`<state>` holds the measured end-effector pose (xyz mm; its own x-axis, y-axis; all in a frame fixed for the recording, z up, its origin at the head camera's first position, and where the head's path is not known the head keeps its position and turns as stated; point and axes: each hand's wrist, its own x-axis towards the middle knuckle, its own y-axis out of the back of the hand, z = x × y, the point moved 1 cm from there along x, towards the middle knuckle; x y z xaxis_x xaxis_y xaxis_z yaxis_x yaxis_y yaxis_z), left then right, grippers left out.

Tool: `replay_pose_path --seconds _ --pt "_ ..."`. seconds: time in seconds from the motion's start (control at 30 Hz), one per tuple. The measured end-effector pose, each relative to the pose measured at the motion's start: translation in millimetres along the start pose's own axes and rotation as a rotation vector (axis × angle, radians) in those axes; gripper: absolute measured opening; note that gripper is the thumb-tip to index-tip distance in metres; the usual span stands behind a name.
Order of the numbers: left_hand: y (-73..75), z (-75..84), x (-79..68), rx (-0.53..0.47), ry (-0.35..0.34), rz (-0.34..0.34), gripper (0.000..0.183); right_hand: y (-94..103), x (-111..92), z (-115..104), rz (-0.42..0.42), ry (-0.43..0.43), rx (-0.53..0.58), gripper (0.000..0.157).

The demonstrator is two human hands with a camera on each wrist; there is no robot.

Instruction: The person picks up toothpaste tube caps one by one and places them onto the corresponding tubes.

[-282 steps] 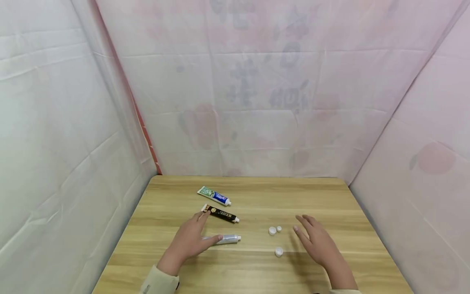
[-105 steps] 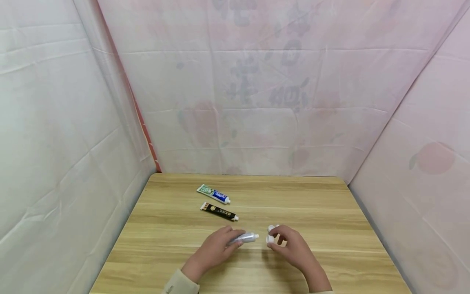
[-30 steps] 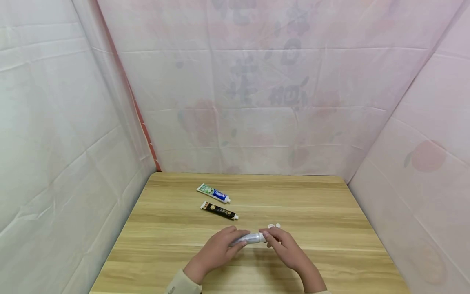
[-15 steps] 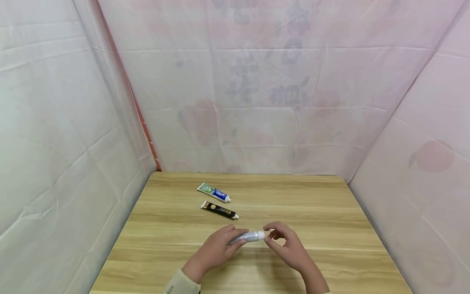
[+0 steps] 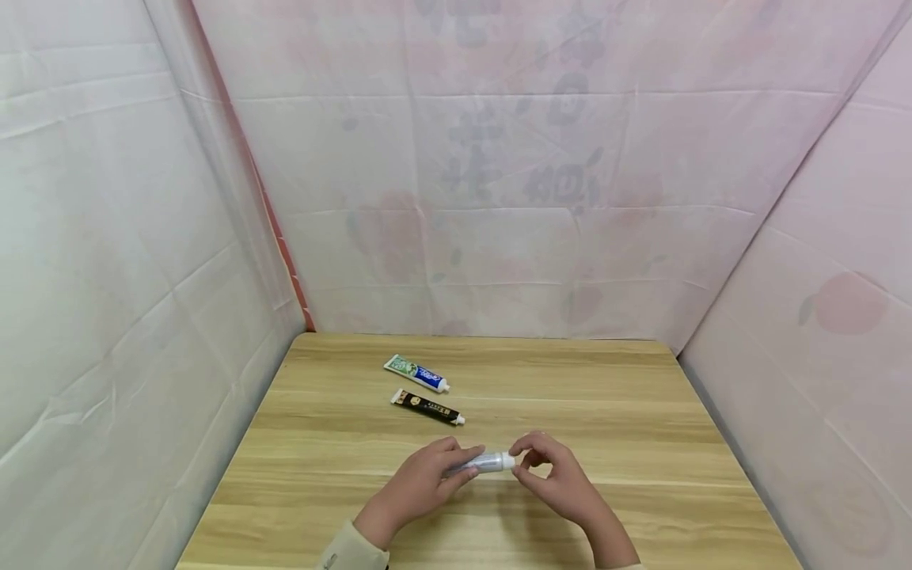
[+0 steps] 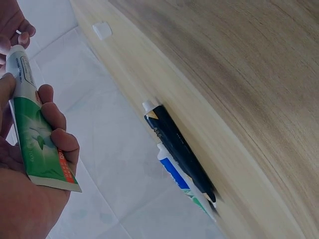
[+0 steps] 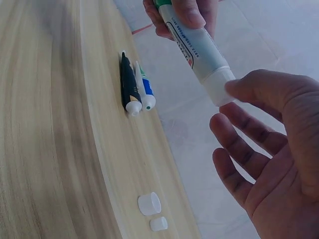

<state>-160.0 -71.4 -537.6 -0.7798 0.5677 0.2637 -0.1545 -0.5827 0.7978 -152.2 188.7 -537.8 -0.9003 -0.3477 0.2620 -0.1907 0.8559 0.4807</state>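
Note:
My left hand [image 5: 423, 479] grips a toothpaste tube [image 5: 488, 463] just above the table, its shoulder end to the right. From the left wrist, the tube's printed body [image 6: 40, 134] shows green and white, with the fingers curled round it. A white screw cap [image 7: 220, 87] sits on the tube's end. My right hand [image 5: 559, 475] pinches that cap between thumb and index finger, while the other fingers stay loosely bent. The cap covers the nozzle.
A black toothpaste tube [image 5: 427, 407] and a green-and-blue toothpaste tube [image 5: 416, 373] lie uncapped behind the left hand. In the right wrist view, a larger white cap [image 7: 150, 204] and a smaller white cap [image 7: 159, 224] rest on the wooden table [image 7: 65, 149].
The left hand has picked up the tube and the right hand a cap from the table. The cap has gone onto the nozzle; the right fingers loosened, then closed on it again.

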Motion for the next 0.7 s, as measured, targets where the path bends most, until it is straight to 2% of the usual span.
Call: replay_pose_path --seconds 0.23,0.4,0.7 --pt "-1.8 -0.4 -0.5 -0.013 -0.009 -0.007 0.04 0.3 1.0 -0.1 -0.051 -0.108 -0.001 0.008" --pt "-2.9 -0.4 -0.4 -0.032 -0.011 -0.008 0.039 0.7 1.0 -1.0 -0.081 -0.191 0.019 0.012" --pt "-3.3 0.6 0.8 -0.025 -0.016 0.011 0.039 0.8 -0.2 2.8 -0.045 -0.216 -0.006 0.023"
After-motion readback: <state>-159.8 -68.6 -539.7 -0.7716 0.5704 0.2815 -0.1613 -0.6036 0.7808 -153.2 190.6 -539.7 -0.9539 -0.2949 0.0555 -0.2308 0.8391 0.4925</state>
